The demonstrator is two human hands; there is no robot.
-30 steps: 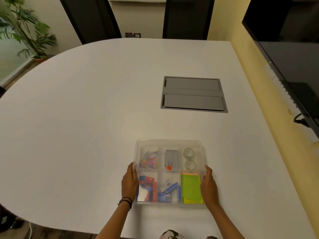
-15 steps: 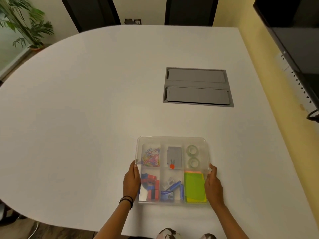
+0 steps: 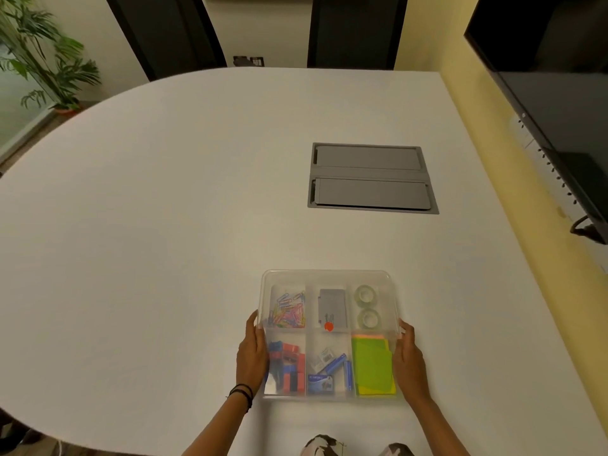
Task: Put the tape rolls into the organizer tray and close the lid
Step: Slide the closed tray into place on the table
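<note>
Near the front edge of the white bench (image 3: pixel 164 225), a clear organizer tray (image 3: pixel 329 278) sits with its transparent lid (image 3: pixel 329 330) on top. Both tape rolls (image 3: pixel 366 306) lie in the far right compartment, one behind the other. Left hand (image 3: pixel 251 355) grasps the tray's left side, fingers flat against it; right hand (image 3: pixel 408 360) grasps the right side. Green sticky notes (image 3: pixel 373 368) fill the near right compartment, coloured paper clips (image 3: pixel 289 311) the far left.
</note>
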